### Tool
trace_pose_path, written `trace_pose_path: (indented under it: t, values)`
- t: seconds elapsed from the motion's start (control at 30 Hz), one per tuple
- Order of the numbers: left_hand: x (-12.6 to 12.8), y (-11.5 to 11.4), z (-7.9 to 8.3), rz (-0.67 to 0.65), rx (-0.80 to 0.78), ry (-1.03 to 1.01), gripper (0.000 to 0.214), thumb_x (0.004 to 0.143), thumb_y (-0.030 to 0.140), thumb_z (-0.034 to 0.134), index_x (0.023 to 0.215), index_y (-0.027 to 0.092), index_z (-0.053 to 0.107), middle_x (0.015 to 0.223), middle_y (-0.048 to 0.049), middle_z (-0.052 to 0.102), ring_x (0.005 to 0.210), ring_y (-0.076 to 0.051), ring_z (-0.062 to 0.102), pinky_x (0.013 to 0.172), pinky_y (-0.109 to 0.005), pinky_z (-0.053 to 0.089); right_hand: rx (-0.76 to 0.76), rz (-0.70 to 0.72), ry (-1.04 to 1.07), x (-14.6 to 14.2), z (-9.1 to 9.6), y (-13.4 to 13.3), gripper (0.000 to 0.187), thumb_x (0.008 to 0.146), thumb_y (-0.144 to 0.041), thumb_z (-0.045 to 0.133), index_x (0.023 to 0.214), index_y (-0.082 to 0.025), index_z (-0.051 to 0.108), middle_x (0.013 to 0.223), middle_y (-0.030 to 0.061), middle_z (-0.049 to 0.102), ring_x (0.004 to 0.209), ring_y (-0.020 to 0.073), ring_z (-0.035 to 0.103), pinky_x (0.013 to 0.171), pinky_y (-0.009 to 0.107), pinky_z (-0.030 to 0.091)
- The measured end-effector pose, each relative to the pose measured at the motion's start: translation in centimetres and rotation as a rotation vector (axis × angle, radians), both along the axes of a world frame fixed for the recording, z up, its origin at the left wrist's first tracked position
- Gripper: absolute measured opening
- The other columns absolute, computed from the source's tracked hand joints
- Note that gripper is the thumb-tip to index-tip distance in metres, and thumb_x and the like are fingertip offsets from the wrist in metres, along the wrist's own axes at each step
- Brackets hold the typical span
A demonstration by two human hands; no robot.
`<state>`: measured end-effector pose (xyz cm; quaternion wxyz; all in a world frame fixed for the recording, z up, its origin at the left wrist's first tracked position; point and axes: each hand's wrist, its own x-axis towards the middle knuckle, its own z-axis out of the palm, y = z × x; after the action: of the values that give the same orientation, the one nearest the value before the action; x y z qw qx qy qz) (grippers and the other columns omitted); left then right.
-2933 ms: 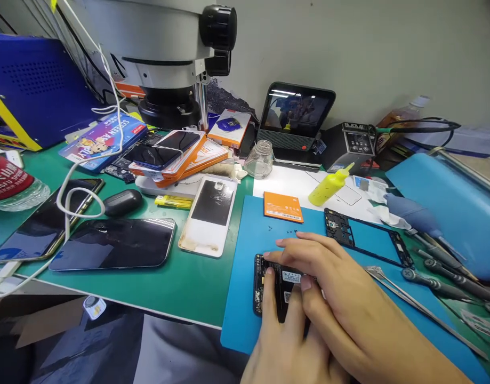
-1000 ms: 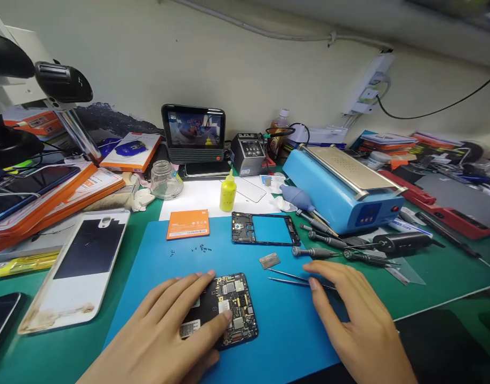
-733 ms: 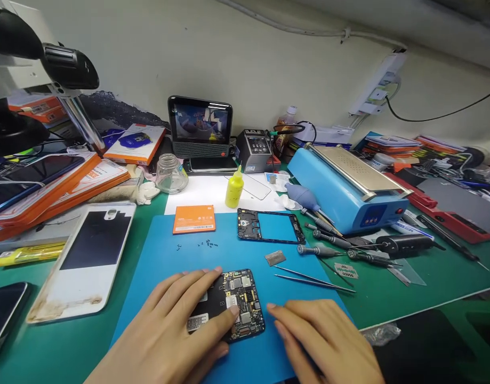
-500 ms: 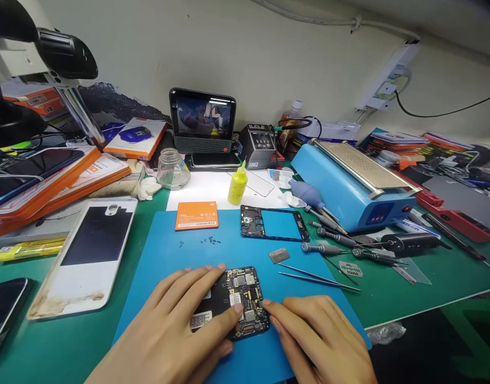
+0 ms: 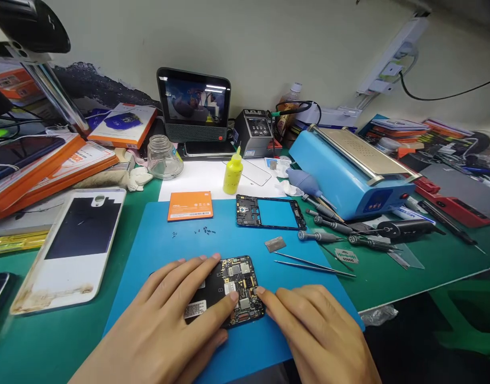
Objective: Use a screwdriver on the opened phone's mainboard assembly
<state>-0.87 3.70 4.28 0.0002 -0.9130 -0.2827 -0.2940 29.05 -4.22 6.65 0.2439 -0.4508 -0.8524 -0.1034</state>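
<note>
An opened smartphone (image 5: 213, 298) lies on the blue mat (image 5: 149, 250), its circuit board (image 5: 240, 277) bare. Across its left part rests my left hand (image 5: 168, 314), closed on it, with the fingertips at the far edge and the thumb on the board. My right hand (image 5: 312, 325) is curled at the phone's right edge. Its index fingertip touches the board's side, and its thumb is mostly hidden. Beyond the phone are a black mid-frame (image 5: 250, 217), an orange battery (image 5: 190, 206) and several tiny screws (image 5: 206, 231). Tweezers (image 5: 314, 265) and a small metal blade (image 5: 275, 244) lie right of the phone.
A yellow bottle (image 5: 232, 173) and a glass jar (image 5: 165, 157) stand behind the mat. At the right are a blue heating machine (image 5: 328, 170), several screwdrivers (image 5: 320, 236) and a razor blade (image 5: 346, 256). A white back cover (image 5: 74, 277) lies left.
The whole view has shifted slightly, so things appear higher and a little farther left. Both hands keep nearly the same places on the phone.
</note>
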Motion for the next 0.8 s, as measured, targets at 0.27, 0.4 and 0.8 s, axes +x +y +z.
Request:
trace_pose_path:
  t: [0.27,0.4,0.8]
  values:
    - [-0.9,0.0,1.3,-0.039,0.119,0.082,0.033,0.133,0.037,0.054,0.152,0.031,0.08,0.173,-0.0103,0.074,0.161,-0.024,0.064,0.124,-0.04,0.061,-0.05,-0.028,0.132,0.3,-0.3,0.1,0.036,0.127,-0.003,0.053,0.15,-0.018,0.077,0.124,0.0047,0.087,0.11,0.0157,0.074,0.098,0.027,0.061]
    - [-0.5,-0.1,1.4,-0.046,0.113,0.089,0.033,0.133,0.031,0.052,0.153,0.029,0.078,0.166,-0.0081,0.079,0.158,-0.025,0.064,0.128,-0.04,0.053,-0.064,-0.021,0.149,0.1,0.1,0.2,0.036,0.125,-0.002,0.054,0.146,-0.019,0.077,0.122,0.0037,0.086,0.107,0.0163,0.074,0.096,0.029,0.06]
    - [-1.3,-0.6,-0.4,-0.062,0.027,0.154,0.033,0.128,0.027,0.062,0.157,0.029,0.077,0.199,-0.0104,0.043,0.186,-0.024,0.038,0.157,-0.043,0.02,-0.146,-0.069,0.29,0.3,-0.7,0.2,0.034,0.125,-0.007,0.055,0.14,-0.026,0.079,0.118,0.0013,0.083,0.105,0.0119,0.075,0.093,0.024,0.061]
